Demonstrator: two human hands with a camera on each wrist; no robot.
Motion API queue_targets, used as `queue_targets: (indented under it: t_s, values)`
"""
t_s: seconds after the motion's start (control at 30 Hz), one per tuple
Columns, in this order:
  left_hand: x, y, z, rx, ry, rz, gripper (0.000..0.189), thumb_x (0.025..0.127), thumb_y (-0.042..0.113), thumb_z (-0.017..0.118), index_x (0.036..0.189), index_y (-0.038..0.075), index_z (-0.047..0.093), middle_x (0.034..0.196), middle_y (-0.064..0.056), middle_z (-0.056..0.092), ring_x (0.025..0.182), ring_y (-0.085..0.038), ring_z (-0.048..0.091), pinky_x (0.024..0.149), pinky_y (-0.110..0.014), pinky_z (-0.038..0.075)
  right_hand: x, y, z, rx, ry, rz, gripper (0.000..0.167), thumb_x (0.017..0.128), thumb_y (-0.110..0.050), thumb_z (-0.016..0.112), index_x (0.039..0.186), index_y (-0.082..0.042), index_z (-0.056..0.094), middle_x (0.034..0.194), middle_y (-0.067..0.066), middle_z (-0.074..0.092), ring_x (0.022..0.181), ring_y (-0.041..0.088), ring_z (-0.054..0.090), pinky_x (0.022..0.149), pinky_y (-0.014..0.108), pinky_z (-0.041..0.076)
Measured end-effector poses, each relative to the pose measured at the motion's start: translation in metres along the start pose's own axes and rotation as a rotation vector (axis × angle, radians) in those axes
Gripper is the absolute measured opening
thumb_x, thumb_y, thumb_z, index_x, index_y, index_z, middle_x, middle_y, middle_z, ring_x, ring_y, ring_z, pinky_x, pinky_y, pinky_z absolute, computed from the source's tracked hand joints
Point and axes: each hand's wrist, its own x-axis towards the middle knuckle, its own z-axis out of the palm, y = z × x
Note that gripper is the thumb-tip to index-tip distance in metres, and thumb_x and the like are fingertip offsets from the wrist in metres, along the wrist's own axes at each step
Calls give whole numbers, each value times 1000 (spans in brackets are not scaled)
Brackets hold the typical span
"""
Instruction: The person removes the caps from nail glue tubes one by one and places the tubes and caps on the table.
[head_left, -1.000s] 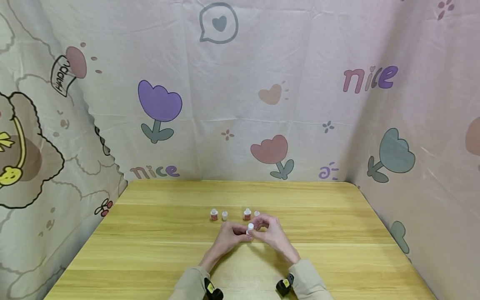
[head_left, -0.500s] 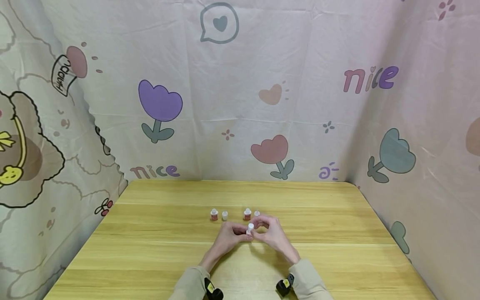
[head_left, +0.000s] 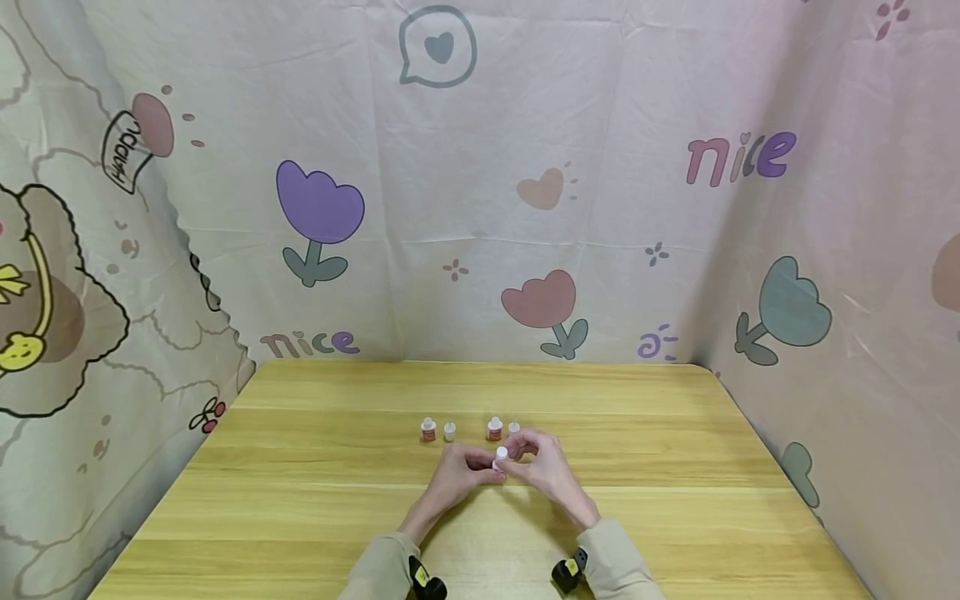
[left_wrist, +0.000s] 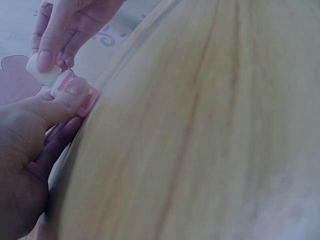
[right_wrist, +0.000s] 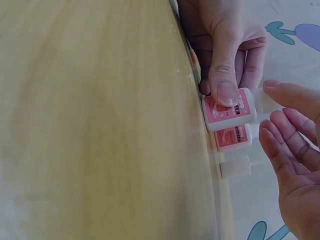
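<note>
Low over the middle of the table, my left hand (head_left: 456, 477) pinches a small white bottle (right_wrist: 231, 113) by its pink-labelled body, the thumb lying across the label. My right hand (head_left: 546, 468) pinches the white cap (left_wrist: 42, 70) at the bottle's top between thumb and fingers. Whether the cap is screwed tight cannot be told. Just beyond the hands stands a second bottle (head_left: 495, 429) with a pink-red label and a bare white top. Beside it a loose white cap (right_wrist: 235, 167) shows a thin stem; my right hand partly hides it in the head view.
Farther left on the wooden table (head_left: 315, 500) stand another bottle (head_left: 428, 429) with a similar label and a loose white cap (head_left: 449, 432). A patterned cloth (head_left: 450, 183) hangs behind the table and along both sides.
</note>
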Motion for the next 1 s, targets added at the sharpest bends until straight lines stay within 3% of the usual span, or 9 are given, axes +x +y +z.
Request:
queue_targets:
  t_s: [0.1,0.27,0.7,0.87,1.0]
  values:
    - [3,-10,2,20,2,-10,18,79,0,82,96,-4,77,90,-21,77,77,-25,74,67,-18,55,-1,-2,-2,14,-20,-18,13,82,7,76,94,8,69,91,23,72,83,24,66,85,51,57]
    - [6,-23,3,17,7,-7,18,79,4,83,96,0,79,91,-18,78,78,-21,75,68,-18,55,1,14,2,11,-28,-44,17,82,8,75,98,4,70,97,21,73,87,26,66,87,48,58]
    - [6,-28,0,-16,-22,50,17,80,12,84,94,3,80,87,-15,79,71,1,68,65,-19,56,4,22,3,-50,23,-7,20,78,-14,87,87,-10,70,83,3,70,77,4,61,77,29,57]
    - [6,-27,1,-18,-18,28,18,80,11,84,95,3,80,88,-15,79,73,-5,71,66,-19,56,4,22,3,-76,37,-44,18,78,-12,86,86,-10,70,81,4,72,73,-1,59,73,31,58]
    - [6,-27,2,-11,-10,12,19,79,7,83,96,1,79,90,-16,79,76,-18,75,67,-21,58,4,22,3,-68,38,-77,14,79,-7,84,87,-8,72,82,7,73,73,1,60,72,35,59]
